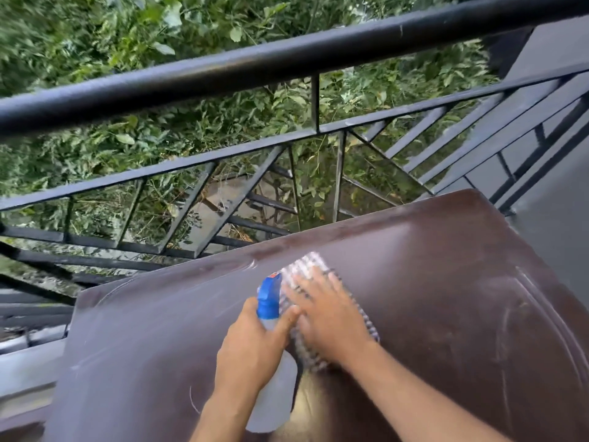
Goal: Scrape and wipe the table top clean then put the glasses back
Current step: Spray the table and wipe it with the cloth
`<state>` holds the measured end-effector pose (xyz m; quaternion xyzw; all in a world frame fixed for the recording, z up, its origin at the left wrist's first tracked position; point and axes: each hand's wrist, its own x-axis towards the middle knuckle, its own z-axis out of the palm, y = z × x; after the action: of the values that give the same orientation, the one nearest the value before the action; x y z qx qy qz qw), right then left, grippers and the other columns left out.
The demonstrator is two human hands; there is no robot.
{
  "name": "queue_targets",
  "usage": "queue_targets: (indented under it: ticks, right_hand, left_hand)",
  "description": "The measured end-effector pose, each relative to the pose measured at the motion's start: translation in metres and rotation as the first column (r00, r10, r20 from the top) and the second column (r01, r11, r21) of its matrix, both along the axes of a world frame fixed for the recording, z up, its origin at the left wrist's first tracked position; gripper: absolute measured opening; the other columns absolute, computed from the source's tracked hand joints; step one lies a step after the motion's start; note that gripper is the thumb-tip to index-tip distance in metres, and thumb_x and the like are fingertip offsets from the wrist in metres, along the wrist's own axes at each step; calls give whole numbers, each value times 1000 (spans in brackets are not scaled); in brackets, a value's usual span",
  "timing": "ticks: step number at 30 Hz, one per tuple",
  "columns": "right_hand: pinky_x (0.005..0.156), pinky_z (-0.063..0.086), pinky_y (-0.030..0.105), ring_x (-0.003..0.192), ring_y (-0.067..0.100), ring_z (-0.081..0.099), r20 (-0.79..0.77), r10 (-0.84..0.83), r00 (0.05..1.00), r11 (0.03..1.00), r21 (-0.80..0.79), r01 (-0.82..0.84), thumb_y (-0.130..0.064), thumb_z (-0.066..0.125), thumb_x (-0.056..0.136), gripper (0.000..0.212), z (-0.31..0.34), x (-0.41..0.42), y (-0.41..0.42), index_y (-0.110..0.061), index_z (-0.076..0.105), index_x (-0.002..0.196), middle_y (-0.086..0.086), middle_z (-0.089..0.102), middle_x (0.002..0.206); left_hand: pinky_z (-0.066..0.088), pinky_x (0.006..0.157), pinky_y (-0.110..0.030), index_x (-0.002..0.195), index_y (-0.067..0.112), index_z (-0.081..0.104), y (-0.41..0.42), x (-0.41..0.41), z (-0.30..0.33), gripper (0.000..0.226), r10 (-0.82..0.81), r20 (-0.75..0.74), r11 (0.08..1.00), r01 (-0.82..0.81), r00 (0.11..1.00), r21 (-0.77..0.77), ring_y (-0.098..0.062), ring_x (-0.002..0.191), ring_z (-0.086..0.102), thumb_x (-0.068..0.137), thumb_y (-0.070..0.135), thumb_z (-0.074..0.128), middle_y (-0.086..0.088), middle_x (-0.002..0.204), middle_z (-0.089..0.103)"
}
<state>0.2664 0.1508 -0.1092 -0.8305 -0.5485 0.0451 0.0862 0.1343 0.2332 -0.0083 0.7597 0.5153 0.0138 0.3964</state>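
On the table: my right hand (325, 314) lies flat on the checked cloth (306, 269), fingers spread out and pressing it down on the brown table top (446, 298).
Left hand: my left hand (255, 342) is wrapped tight round the spray bottle (274, 397), with one finger up by its blue trigger top (269, 298).
Where the cloth is: near the middle of the table, a bit toward the far edge.
Glasses: I see none anywhere, so I think putting them back comes later.
What could go wrong with the cloth: if I push too far, it may slide off the far edge, and the railing (223, 68) has wide gaps, so it could drop into the bushes (95, 43).
What could go wrong with the bottle: it sits right beside my wiping hand, so they may bump, and I could squirt by mistake.
Marks left: pale streaks (510, 314) show on the right side; I could miss them if I rush.
Around me: a grey wall (557, 218) on the right, leaves behind the bars.
In the way: nothing else sits on the table, only my own bottle hand.
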Motion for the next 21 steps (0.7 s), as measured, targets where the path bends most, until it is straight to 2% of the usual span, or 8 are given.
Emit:
queue_targets:
  ticks: [2,5,7,12,15,18,21]
  right_hand:
    - [116,26,53,142,36,36,36,-180,983,984,1,180,-40,34,90,59,2,41,10,-26,49,145,7,49,150]
    - [120,18,55,145,37,29,6,-485,875,875,10,485,-44,27,91,63,4,83,18,-24,46,148,11,44,153]
    - [119,18,57,146,40,27,1,-547,837,837,26,547,-45,27,91,63,3,84,18,-23,47,147,11,43,153]
    - [119,19,58,146,38,28,6,-516,857,857,17,515,-44,24,91,63,2,74,11,-24,47,147,9,42,155]
    - [117,25,59,144,37,33,1,-497,868,867,32,497,-42,27,90,62,6,40,13,-24,48,146,8,45,153]
    - [116,25,57,145,35,33,-6,-284,959,956,70,283,-39,30,92,59,5,-22,15,-25,47,147,7,43,154]
    - [117,16,52,146,30,32,-3,-42,999,997,67,42,-42,41,92,56,0,-62,26,-31,46,147,0,40,156]
  left_hand:
    - [54,82,-41,94,35,44,-2,1,-1,41,-17,-25,1000,17,1000,9,-19,86,66,78,68,64,9,84,69]
    - [54,80,-41,96,31,48,0,0,-5,42,10,-40,1000,-9,999,18,-23,85,66,74,62,66,7,84,67]
    - [56,80,-42,88,28,52,4,-4,-7,47,54,-35,998,-55,998,-13,-22,80,67,69,70,58,6,80,70]
    - [54,71,-36,80,21,59,24,-39,-7,67,68,-114,997,-72,991,-39,-20,73,68,61,82,42,4,73,72]
    - [55,77,-38,81,22,58,40,-60,-4,67,108,-119,993,-112,987,-26,-21,76,69,60,84,44,3,75,73]
    - [55,80,-40,84,26,54,53,-73,1,63,131,-117,991,-134,984,-16,-21,78,69,60,84,47,3,77,72]
    - [55,80,-40,85,27,53,58,-81,2,63,150,-102,988,-153,983,-22,-20,78,68,60,84,47,4,78,72]
